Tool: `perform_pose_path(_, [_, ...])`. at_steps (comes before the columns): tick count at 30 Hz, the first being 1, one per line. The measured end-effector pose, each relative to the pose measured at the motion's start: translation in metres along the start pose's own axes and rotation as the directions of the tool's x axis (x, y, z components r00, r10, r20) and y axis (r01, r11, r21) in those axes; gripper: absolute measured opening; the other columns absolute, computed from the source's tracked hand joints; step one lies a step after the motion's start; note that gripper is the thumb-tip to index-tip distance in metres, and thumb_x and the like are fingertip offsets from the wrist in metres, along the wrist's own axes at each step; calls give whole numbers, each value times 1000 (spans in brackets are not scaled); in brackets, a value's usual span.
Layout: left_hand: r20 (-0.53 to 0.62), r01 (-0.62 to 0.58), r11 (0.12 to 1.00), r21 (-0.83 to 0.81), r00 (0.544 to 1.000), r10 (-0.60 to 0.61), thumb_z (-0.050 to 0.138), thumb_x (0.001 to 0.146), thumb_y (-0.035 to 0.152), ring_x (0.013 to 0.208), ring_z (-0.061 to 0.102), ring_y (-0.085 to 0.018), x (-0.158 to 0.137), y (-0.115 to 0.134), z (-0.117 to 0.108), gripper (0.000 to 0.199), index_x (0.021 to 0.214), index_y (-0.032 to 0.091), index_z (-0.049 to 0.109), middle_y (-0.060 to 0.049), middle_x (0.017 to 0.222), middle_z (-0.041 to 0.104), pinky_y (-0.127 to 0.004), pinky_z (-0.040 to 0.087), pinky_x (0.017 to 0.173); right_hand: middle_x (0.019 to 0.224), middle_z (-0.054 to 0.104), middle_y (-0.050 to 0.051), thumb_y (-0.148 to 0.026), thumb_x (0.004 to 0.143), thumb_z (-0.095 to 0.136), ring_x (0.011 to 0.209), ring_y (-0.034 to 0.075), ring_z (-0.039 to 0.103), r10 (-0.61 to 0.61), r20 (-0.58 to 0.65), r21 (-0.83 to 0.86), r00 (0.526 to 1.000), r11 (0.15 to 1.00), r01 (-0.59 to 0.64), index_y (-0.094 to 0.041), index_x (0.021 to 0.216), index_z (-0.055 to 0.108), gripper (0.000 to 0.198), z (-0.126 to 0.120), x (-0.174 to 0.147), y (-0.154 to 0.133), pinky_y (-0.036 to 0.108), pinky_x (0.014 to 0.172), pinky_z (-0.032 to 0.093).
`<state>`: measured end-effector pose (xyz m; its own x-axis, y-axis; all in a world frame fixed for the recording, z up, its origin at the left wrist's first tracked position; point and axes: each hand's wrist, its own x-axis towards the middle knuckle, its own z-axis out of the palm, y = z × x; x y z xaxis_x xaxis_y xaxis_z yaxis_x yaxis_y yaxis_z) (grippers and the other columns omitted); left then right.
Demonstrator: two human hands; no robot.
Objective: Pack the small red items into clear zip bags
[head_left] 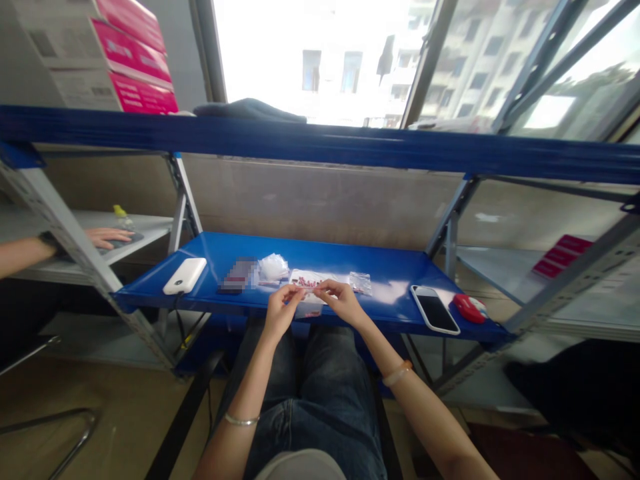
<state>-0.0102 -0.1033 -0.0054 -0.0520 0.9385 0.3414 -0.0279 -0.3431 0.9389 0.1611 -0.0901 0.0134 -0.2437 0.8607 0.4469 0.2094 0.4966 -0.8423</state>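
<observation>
Between my two hands, near the front edge of the blue shelf (390,267), a small clear plastic bag (310,307) hangs by its top edge. My left hand (283,308) pinches its left side with thumb and fingers. The right side is pinched by my right hand (344,301). Just behind lies a white sheet (320,273) with small dark red pieces on it, too small to name. A pile of clear plastic bags (273,268) is to the left, and a flat, filled clear packet (361,283) to the right.
A white power bank-like device (185,276) with a cable and a blurred dark item (237,276) lie left. At right are a phone (435,309) and a red rounded object (469,308). Another person's hand (107,237) rests on a mouse. A blue beam (320,143) crosses above.
</observation>
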Motion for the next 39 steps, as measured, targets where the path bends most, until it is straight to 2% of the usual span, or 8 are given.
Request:
perform_pose_path(8, [94,28,999,-23,995,-26,68,73,39,82,67,-21,-3,5,0,27,84,14,69,-8,83,73,-29,50,76,79,67,5,-42,80,60,77,17,60,-20,28,-45,999,999,21,-17,81,66,25,2,-2,-7,29,68,46])
perform_pose_path(18, [35,-50,993,108,998,46,67,73,38,80,67,-22,-3,6,1,24,79,15,71,-7,80,72,-29,50,73,83,68,6,-42,78,62,76,17,61,-7,25,-46,1000,999,9,-18,84,69,26,7,-4,-5,28,65,46])
perform_pose_path(23, [34,-33,994,100,999,30,68,72,38,79,67,-22,-3,6,1,24,79,15,72,-7,79,73,-29,51,72,85,69,6,-42,77,63,77,17,62,-13,26,-30,1000,999,14,-19,85,71,26,7,-4,-5,28,64,47])
perform_pose_path(29, [82,23,999,32,996,-25,62,77,41,78,68,-22,-5,12,3,30,86,15,74,-6,84,74,-31,52,76,80,70,6,-39,77,64,77,18,63,-10,-36,-27,999,1000,9,-19,81,70,22,6,-3,-3,29,66,48])
perform_pose_path(34, [55,-9,999,37,998,7,63,77,41,75,68,-21,-6,13,5,28,81,16,75,-5,77,74,-29,52,74,80,67,5,-44,71,69,67,16,60,61,-75,68,995,996,-56,-19,79,69,26,13,-5,-6,25,51,50])
perform_pose_path(39, [2,-29,999,38,1000,28,62,77,41,68,66,-20,-7,13,8,28,76,16,74,-3,70,73,-27,51,67,91,65,7,-49,67,71,62,15,58,143,-49,139,989,981,-135,-20,83,70,33,18,-9,-10,22,35,47])
